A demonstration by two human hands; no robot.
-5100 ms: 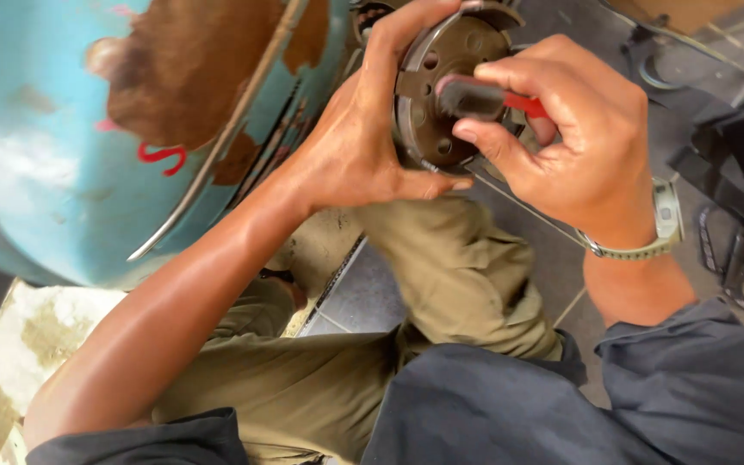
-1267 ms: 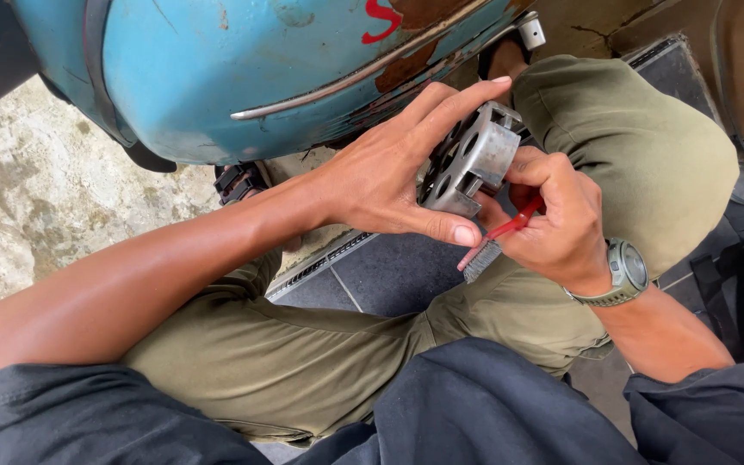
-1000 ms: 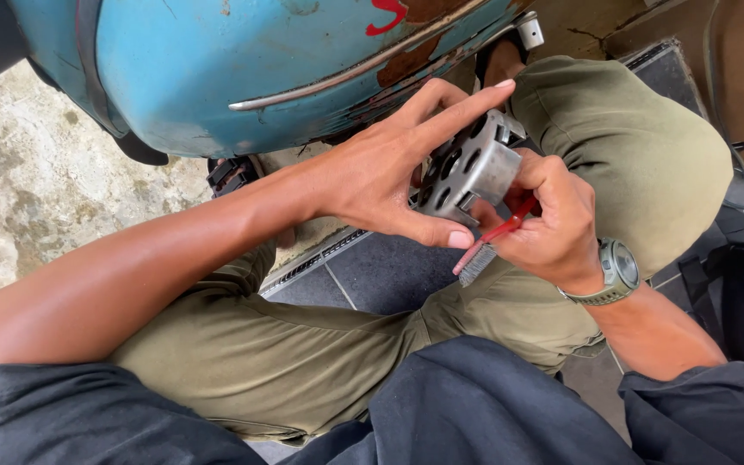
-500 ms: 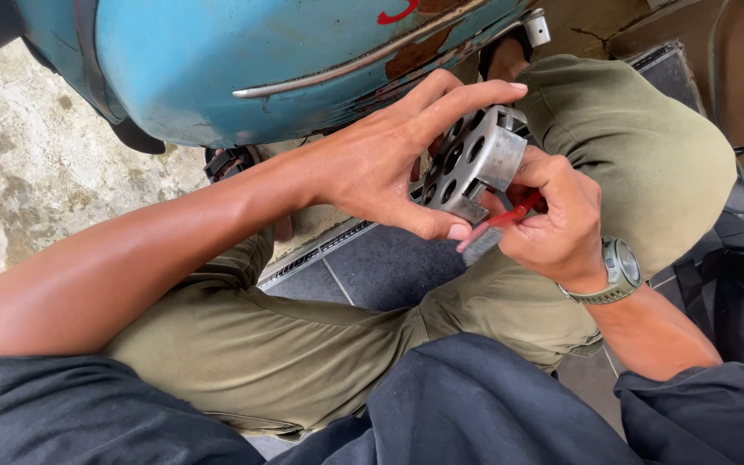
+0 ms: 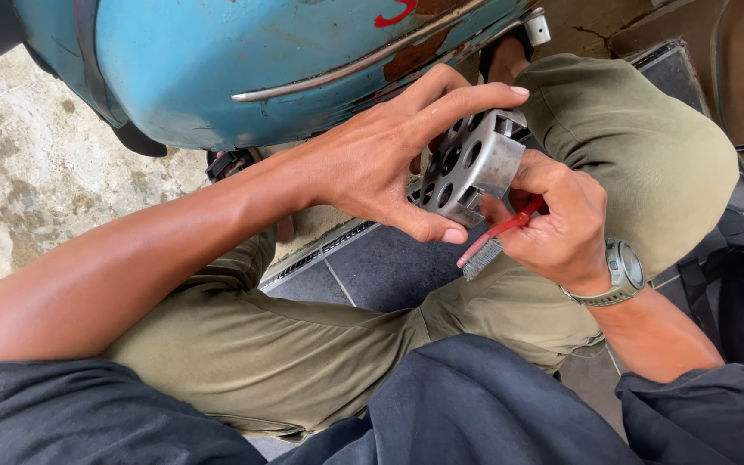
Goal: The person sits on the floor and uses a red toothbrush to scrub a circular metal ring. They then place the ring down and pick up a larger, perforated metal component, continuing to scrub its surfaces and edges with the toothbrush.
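We held the round metal drum point(image 5: 473, 164) up between our knees, just beside the rusty blue scooter body point(image 5: 243, 60) and above the dark floor tiles point(image 5: 389, 275). Our left hand point(image 5: 389, 159) gripped it with the fingers arched over its far rim and the thumb pressed against the near lower edge, so the part sat pinched between thumb and fingertips. Our right hand point(image 5: 561, 228) was curled shut around the red handle of a small wire brush point(image 5: 488, 250), its grey bristles pointing down and left just below the drum, while the thumb and forefinger of that hand also touched the drum's side wall. A grey-green wristwatch point(image 5: 622, 274) sat on that wrist. The drum looked like stamped or cast steel, with a ring of round holes through its face and notches cut in its rim; we judged it stiff, fairly heavy for its size, and in no danger of bending under a firm squeeze. Its bare metal could well have been oily, so a slack hold might have let it slip and turn. The best purchase seemed to be across the rim, fingers opposite thumb, or with a fingertip hooked in one of the holes. The notch edges looked sharp enough to deserve care. The olive trousers point(image 5: 303, 344) lay below it.
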